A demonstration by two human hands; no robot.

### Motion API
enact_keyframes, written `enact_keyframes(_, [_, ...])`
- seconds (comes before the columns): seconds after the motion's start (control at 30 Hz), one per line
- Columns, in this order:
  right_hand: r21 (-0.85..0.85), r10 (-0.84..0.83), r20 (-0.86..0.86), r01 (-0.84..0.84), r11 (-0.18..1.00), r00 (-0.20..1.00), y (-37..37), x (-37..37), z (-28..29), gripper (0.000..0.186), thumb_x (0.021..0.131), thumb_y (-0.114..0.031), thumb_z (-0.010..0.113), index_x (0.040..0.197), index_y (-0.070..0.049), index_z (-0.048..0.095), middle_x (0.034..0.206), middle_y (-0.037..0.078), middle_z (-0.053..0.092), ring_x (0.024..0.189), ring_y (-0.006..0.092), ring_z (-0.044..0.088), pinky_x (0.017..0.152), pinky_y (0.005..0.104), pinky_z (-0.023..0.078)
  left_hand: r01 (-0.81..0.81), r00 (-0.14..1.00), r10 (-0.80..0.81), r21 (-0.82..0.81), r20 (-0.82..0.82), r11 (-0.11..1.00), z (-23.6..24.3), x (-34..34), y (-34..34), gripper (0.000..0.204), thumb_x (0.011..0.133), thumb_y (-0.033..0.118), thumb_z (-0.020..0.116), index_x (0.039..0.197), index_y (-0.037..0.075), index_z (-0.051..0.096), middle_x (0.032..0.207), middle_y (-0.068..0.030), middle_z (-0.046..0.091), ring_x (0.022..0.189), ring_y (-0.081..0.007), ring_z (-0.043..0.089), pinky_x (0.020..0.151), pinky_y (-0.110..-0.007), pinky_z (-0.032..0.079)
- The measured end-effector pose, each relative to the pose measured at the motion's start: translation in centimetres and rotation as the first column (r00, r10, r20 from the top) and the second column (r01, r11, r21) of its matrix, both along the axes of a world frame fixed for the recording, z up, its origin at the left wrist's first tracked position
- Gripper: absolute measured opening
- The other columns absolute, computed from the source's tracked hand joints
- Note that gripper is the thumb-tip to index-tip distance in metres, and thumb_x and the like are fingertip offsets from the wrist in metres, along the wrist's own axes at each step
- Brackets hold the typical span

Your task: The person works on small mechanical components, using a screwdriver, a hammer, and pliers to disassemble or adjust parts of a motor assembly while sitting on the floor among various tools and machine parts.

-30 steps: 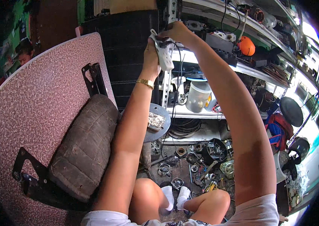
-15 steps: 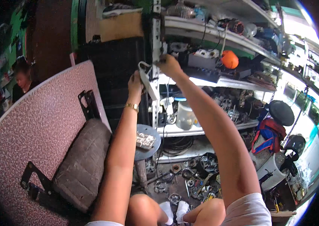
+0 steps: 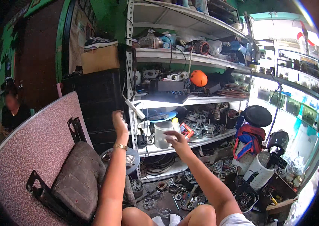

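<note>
My left hand (image 3: 120, 123) is raised with nothing in it, fingers stretched upward, just below and left of a white power strip (image 3: 134, 109). The strip hangs at a slant on the perforated post (image 3: 130, 64) of a metal shelf, its cord running along the post. My right hand (image 3: 177, 142) is in the air in front of the lower shelf, fingers apart and slightly bent, empty. Behind its fingertips stands a translucent plastic container (image 3: 162, 136). Neither hand touches the strip.
Left of me are a speckled pink tabletop (image 3: 35, 139) on edge and a grey cushion (image 3: 78, 180). A round stool (image 3: 137, 165) bears metal parts. Loose parts litter the floor. A red-blue bag (image 3: 250, 139) stands right; a person (image 3: 14, 113) is far left.
Both hands have come off the power strip and post; the right moved down. The strip now hangs on the post by itself. The view has shifted, showing more of the upper shelves.
</note>
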State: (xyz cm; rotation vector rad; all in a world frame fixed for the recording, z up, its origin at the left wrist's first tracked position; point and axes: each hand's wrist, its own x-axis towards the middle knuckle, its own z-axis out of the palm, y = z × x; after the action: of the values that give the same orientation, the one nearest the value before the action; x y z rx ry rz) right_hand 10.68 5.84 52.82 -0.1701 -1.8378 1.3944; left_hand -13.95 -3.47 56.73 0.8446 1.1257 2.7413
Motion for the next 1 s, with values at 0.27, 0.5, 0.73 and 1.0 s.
enact_keyframes(0.27, [-0.266, -0.228, 0.146, 0.26, 0.928, 0.963, 1.1, 13.2, -11.2, 0.022, 0.082, -0.016, 0.059, 0.103, -0.008, 0.06, 0.089, 0.002, 0.058, 0.076, 0.0115, 0.053, 0.068, 0.0273, 0.044, 0.224, 0.868, -0.403, -0.495, -0.291, 0.839, -5.9, 13.0, -0.6, 0.02, 0.088, 0.021, 0.042, 0.094, 0.007, 0.057, 0.07, 0.0025, 0.048, 0.059, -0.0065, 0.043, 0.055, -0.019, 0.036])
enact_keyframes(0.5, [-0.347, -0.442, 0.51, 0.647, 0.679, 0.738, 3.7, 27.5, -29.8, 0.02, 0.086, -0.011, 0.052, 0.103, -0.002, 0.057, 0.087, 0.004, 0.058, 0.064, 0.009, 0.052, 0.058, 0.0257, 0.043, 0.574, 0.6, -0.799, -0.707, 0.02, 0.413, -15.8, 12.3, -0.5, 0.018, 0.087, 0.011, 0.054, 0.101, 0.002, 0.064, 0.074, 0.0019, 0.058, 0.059, -0.005, 0.054, 0.055, -0.021, 0.047])
enact_keyframes(0.73, [-0.467, 0.033, 0.621, 0.336, 0.818, 0.783, 1.8, 22.0, -35.4, 0.031, 0.087, -0.015, 0.054, 0.115, -0.001, 0.055, 0.091, 0.007, 0.064, 0.073, 0.009, 0.058, 0.063, 0.0225, 0.047, 0.147, 0.525, -0.794, -0.886, -0.307, 0.44, -31.2, 13.5, 0.4, 0.024, 0.072, -0.005, 0.061, 0.095, 0.003, 0.067, 0.082, -0.0052, 0.06, 0.067, -0.0111, 0.057, 0.06, -0.024, 0.047])
enact_keyframes(1.0, [-0.46, 0.248, 0.491, 0.007, 0.888, 0.835, 1.6, 7.7, -38.2, 0.039, 0.074, -0.002, 0.067, 0.111, 0.004, 0.056, 0.095, 0.009, 0.064, 0.081, 0.0121, 0.059, 0.074, 0.0268, 0.049, 0.19, 0.536, -0.776, -0.848, -0.333, 0.495, -40.6, 15.6, 1.5, 0.031, 0.067, -0.006, 0.061, 0.097, 0.002, 0.056, 0.088, -0.0092, 0.059, 0.081, -0.0178, 0.061, 0.071, -0.028, 0.049])
